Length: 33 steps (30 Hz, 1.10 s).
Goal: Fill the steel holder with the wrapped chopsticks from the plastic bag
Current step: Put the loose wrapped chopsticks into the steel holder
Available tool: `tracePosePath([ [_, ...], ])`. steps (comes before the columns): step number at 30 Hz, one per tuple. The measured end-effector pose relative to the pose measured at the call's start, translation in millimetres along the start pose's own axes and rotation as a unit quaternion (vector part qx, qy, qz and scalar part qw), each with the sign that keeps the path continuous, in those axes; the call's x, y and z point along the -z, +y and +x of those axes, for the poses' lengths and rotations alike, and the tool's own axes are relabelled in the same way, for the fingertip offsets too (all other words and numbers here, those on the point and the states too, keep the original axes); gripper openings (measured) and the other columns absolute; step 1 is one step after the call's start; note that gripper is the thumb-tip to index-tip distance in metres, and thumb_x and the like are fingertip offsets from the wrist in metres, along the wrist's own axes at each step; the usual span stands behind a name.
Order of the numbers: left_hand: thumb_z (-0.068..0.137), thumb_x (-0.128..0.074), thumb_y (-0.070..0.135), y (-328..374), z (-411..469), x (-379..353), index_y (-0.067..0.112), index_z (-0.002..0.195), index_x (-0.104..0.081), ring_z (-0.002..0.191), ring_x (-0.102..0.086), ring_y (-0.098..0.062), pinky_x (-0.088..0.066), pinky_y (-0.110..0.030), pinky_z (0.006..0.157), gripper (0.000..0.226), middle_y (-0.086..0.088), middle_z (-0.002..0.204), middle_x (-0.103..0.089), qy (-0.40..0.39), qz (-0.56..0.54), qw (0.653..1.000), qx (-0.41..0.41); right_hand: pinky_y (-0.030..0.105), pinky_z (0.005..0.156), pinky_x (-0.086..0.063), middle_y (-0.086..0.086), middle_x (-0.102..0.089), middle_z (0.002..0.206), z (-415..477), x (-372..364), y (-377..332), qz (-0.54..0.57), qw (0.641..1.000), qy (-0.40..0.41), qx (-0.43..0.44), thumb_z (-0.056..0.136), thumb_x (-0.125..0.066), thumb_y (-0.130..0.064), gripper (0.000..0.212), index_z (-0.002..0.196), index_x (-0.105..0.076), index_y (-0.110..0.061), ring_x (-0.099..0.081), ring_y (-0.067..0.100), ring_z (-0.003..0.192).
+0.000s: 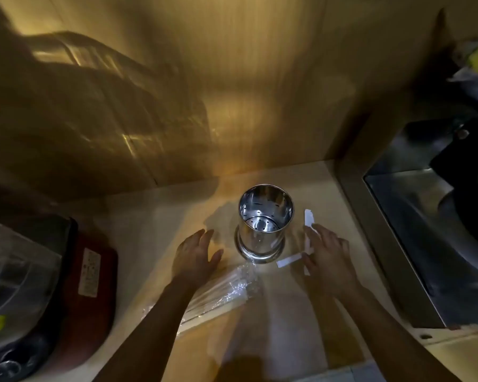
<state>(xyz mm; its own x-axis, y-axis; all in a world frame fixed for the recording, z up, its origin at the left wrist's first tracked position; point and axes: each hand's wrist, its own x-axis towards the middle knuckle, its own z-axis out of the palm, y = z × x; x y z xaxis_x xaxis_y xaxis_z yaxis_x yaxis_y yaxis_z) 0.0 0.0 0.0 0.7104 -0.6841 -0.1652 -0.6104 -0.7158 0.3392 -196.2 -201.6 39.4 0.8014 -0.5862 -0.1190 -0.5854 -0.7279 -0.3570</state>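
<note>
From the head camera we look down on a pale counter [155, 230] lit from our side, with the steel holder [264, 224] standing upright near the back wall, its mouth facing up and its perforated floor bare, so nothing has gone in yet. We judge it sits centred between our arms so either hand can feed it. Our left hand [195, 256] is spread flat, fingers released and grasping nothing, just beside the holder's base and over the near end of the plastic bag [218, 295]; the bag lies on its side with the chopsticks [204, 301] bundled inside, its crinkled mouth pointing at the holder. Our right hand [327, 256] is also open, resting on white paper strips [308, 232] to the holder's right; these may be loose wrappers, though the dim light leaves us unsure. A dark red appliance [90, 285] sits well apart on the left, and a steel sink [414, 216] on the right
</note>
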Motion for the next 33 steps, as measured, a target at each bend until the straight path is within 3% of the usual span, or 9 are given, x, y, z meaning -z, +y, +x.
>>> tracePosePath([
  [5,0.089,-0.048,0.046,-4.6,11.9,-18.4,0.021,0.143,-0.026,0.14,-0.023,-0.026,-0.021,-0.041,0.114,0.064,-0.011,0.154,-0.023,-0.053,0.01,0.998,0.012,0.044,0.089,-0.039,0.009,-0.064,0.112,1.9,-22.2,9.5,-0.047,0.998,0.011,0.048,0.07,-0.064,-0.012,0.043,0.113,-0.057,-0.01,-0.058,0.031,0.105],
  [11,0.091,-0.032,0.057,-11.8,14.9,-38.1,0.033,0.146,-0.002,0.143,0.015,-0.027,0.007,-0.046,0.115,0.067,-0.009,0.156,0.015,-0.093,0.016,0.995,0.016,0.04,0.076,-0.049,0.005,-0.07,0.096,9.1,-40.7,18.6,-0.095,0.992,0.035,0.072,0.067,-0.069,-0.009,0.029,0.096,-0.065,-0.014,-0.066,0.026,0.089],
  [13,0.091,-0.028,0.059,-11.7,16.1,-39.9,0.034,0.145,0.005,0.141,0.021,-0.027,0.012,-0.046,0.113,0.068,-0.01,0.154,0.022,-0.113,0.015,0.993,0.015,0.036,0.076,-0.047,0.005,-0.07,0.091,10.4,-45.7,22.7,-0.116,0.988,0.058,0.081,0.069,-0.066,-0.01,0.022,0.09,-0.066,-0.014,-0.066,0.026,0.084],
  [16,0.091,-0.027,0.058,-11.7,16.6,-40.6,0.034,0.144,0.008,0.139,0.026,-0.025,0.015,-0.045,0.112,0.068,-0.01,0.153,0.025,-0.123,0.016,0.992,0.019,0.034,0.075,-0.031,0.002,-0.068,0.082,12.1,-47.4,27.7,-0.157,0.98,0.078,0.098,0.071,-0.053,-0.014,0.018,0.086,-0.064,-0.016,-0.065,0.025,0.077],
  [20,0.091,-0.025,0.059,-14.3,18.0,-43.0,0.035,0.143,0.011,0.134,0.031,-0.02,0.017,-0.045,0.112,0.068,-0.008,0.152,0.028,-0.132,0.025,0.991,0.019,0.037,0.072,-0.035,0.003,-0.068,0.078,16.5,-39.6,25.7,-0.172,0.981,0.014,0.089,0.07,-0.067,-0.012,0.017,0.087,-0.065,-0.017,-0.064,0.025,0.074],
  [23,0.09,-0.024,0.06,-16.0,18.0,-45.4,0.036,0.143,0.012,0.132,0.031,-0.017,0.016,-0.045,0.112,0.068,-0.008,0.153,0.026,-0.128,0.033,0.991,0.024,0.036,0.079,-0.049,0.003,-0.066,0.104,19.6,-31.9,23.3,-0.119,0.987,-0.085,0.065,0.089,-0.045,-0.02,0.025,0.11,-0.057,-0.019,-0.062,0.026,0.095],
  [25,0.09,-0.022,0.062,-16.3,18.1,-46.4,0.037,0.142,0.014,0.13,0.032,-0.016,0.017,-0.044,0.112,0.068,-0.006,0.151,0.029,-0.132,0.037,0.99,0.025,0.036,0.078,-0.051,0.003,-0.063,0.109,21.3,-25.8,25.4,-0.069,0.993,-0.09,0.04,0.089,-0.041,-0.019,0.027,0.113,-0.054,-0.02,-0.062,0.025,0.098],
  [29,0.089,-0.02,0.064,-17.5,20.3,-46.1,0.037,0.141,0.018,0.128,0.036,-0.017,0.021,-0.043,0.109,0.07,-0.003,0.142,0.037,-0.149,0.039,0.988,0.022,0.03,0.063,-0.043,0.011,-0.062,0.092,29.4,0.3,29.4,0.048,0.996,0.001,-0.074,0.088,-0.05,-0.015,0.01,0.093,-0.056,-0.01,-0.058,0.022,0.073],
  [33,0.088,-0.019,0.064,-17.2,20.3,-46.2,0.036,0.14,0.02,0.13,0.036,-0.02,0.022,-0.044,0.108,0.071,-0.003,0.14,0.04,-0.147,0.037,0.988,0.015,0.031,0.057,-0.05,-0.005,-0.056,0.075,40.3,46.1,17.8,0.231,0.954,0.138,-0.133,0.087,-0.053,-0.021,0.006,0.081,-0.05,-0.02,-0.06,0.016,0.069],
])
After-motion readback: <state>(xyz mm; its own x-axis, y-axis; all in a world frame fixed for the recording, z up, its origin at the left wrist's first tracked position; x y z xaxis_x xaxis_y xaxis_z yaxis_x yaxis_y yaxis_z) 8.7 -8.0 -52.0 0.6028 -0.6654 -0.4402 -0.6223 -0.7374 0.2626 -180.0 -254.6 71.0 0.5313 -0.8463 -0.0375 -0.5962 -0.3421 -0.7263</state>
